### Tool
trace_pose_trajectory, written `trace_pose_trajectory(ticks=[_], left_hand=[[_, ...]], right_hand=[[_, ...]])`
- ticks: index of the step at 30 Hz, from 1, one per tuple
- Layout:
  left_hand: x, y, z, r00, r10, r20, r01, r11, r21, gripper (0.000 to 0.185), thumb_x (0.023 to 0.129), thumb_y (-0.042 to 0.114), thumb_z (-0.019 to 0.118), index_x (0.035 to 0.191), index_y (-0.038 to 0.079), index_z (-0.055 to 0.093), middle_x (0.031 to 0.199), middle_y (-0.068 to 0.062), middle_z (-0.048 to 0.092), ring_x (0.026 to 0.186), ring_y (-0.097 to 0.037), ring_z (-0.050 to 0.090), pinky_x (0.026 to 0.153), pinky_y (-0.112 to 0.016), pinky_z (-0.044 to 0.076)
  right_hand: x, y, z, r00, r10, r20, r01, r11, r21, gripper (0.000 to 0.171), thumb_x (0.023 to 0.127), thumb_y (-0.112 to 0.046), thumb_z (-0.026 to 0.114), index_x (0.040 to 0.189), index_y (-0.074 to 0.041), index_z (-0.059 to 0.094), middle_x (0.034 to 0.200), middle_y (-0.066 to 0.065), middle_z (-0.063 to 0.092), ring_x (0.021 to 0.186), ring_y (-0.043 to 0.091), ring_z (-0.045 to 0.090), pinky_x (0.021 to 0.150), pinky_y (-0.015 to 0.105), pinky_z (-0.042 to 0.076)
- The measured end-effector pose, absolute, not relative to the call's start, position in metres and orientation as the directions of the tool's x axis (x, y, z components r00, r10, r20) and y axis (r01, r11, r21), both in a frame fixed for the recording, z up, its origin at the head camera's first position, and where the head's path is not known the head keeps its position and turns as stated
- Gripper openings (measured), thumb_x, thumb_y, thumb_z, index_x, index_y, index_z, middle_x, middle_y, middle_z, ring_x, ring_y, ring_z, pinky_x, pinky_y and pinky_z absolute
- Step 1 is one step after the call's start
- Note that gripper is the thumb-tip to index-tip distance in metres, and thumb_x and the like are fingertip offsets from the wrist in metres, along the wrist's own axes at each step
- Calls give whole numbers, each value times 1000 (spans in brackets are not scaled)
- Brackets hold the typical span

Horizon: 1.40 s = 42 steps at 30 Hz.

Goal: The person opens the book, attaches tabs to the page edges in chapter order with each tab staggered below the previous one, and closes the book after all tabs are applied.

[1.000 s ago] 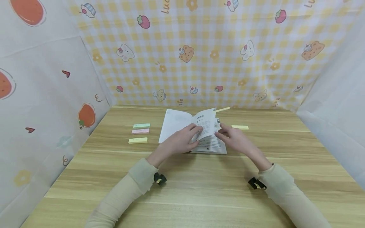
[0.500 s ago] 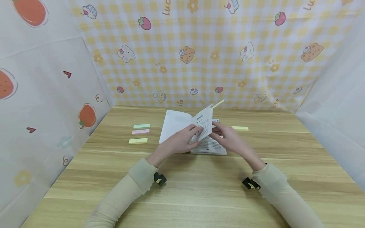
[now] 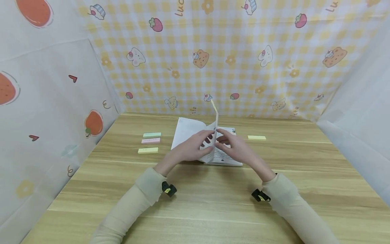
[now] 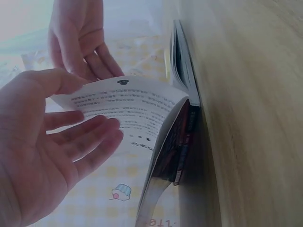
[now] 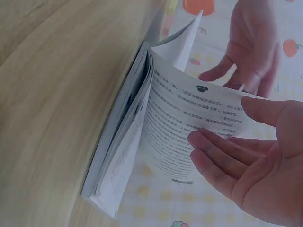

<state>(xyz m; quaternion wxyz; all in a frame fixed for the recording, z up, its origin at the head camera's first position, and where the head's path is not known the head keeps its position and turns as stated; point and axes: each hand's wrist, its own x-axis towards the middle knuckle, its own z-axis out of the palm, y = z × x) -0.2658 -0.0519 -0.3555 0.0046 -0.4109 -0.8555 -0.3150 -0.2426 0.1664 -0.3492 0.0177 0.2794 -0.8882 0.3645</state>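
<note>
An open book (image 3: 187, 128) lies on the wooden table, one printed page (image 5: 168, 111) standing nearly upright and curving between the hands. From the page's top edge sticks a pale yellow sticky tab (image 3: 214, 105). My right hand (image 3: 233, 145) is on the right side of the page, thumb and fingertips at the same printed face, fingers loosely bent. On the other side, my left hand (image 3: 193, 145) has its fingers spread and its thumb right at the page's outer edge. The right-hand pages (image 3: 225, 157) lie flat below.
Left of the book lie green (image 3: 152, 135), pink (image 3: 150, 140) and yellow (image 3: 148, 150) sticky-note pads. Another yellow strip (image 3: 257, 138) lies to the right. A patterned cloth (image 3: 231, 78) hangs behind the table (image 3: 195, 210).
The page with the tab has swung up and leftward from the right side to nearly upright. My right hand has moved left along with it; the left hand's fingers have lifted and spread.
</note>
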Motion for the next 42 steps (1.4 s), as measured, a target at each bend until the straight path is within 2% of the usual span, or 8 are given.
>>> trace_pose_trajectory(ticks=[6, 13, 16, 22, 26, 31, 37, 42], left_hand=[[-262, -50, -351, -689, 654, 313, 688, 453, 567, 54, 106, 25, 55, 150, -1, 38, 131, -15, 54, 110, -23, 61, 86, -36, 57], [-258, -53, -348, -732, 565, 380, 675, 527, 516, 56, 106, 28, 54, 152, 0, 38, 128, -13, 54, 100, -22, 63, 80, -30, 56], [-258, -55, -347, -739, 526, 420, 673, 571, 470, 50, 105, 25, 56, 148, 2, 46, 124, -13, 56, 94, -23, 64, 75, -30, 55], [-259, -58, -344, -753, 442, 488, 633, 689, 353, 31, 99, 10, 61, 128, 2, 64, 115, -14, 63, 80, -20, 60, 65, -32, 54], [-259, -61, -339, -788, 403, 465, 577, 747, 331, 31, 95, 6, 63, 126, 2, 66, 113, -16, 65, 80, -24, 62, 66, -35, 55], [-260, -67, -335, -846, 379, 374, 506, 793, 339, 39, 95, 8, 63, 133, 3, 62, 118, -18, 63, 81, -24, 61, 68, -36, 55], [-263, -72, -335, -882, 370, 291, 457, 821, 343, 44, 96, 11, 62, 139, 2, 57, 126, -20, 59, 77, -22, 59, 64, -34, 53], [-264, -74, -336, -902, 339, 267, 421, 828, 370, 48, 95, 11, 62, 141, 0, 54, 132, -21, 50, 68, -21, 56, 55, -30, 47]], right_hand=[[-242, 161, -352, -829, -509, 230, -525, 568, -634, 60, 101, -19, 64, 151, 4, 39, 132, 22, 62, 112, 32, 67, 95, 49, 53], [-241, 153, -355, -820, -535, 201, -529, 576, -623, 62, 99, -18, 66, 151, 2, 39, 125, 19, 67, 110, 30, 67, 95, 50, 53], [-241, 150, -358, -809, -553, 196, -542, 575, -613, 60, 99, -18, 67, 150, 1, 42, 124, 21, 66, 110, 31, 67, 94, 49, 54], [-241, 147, -362, -787, -594, 169, -560, 572, -599, 61, 98, -17, 67, 150, 1, 41, 123, 22, 66, 111, 33, 67, 95, 49, 53], [-241, 146, -363, -768, -626, 139, -574, 575, -584, 61, 98, -19, 66, 150, 2, 41, 129, 23, 63, 115, 34, 65, 98, 49, 51], [-242, 144, -365, -741, -660, 124, -608, 580, -542, 59, 99, -20, 65, 149, 2, 42, 134, 23, 60, 118, 37, 62, 100, 49, 49], [-239, 141, -367, -738, -665, 112, -619, 601, -506, 58, 97, -19, 67, 147, 2, 47, 137, 23, 58, 122, 37, 58, 103, 50, 47], [-237, 139, -369, -741, -665, 92, -615, 617, -491, 55, 97, -21, 67, 145, 1, 50, 140, 22, 56, 129, 36, 53, 108, 50, 43]])
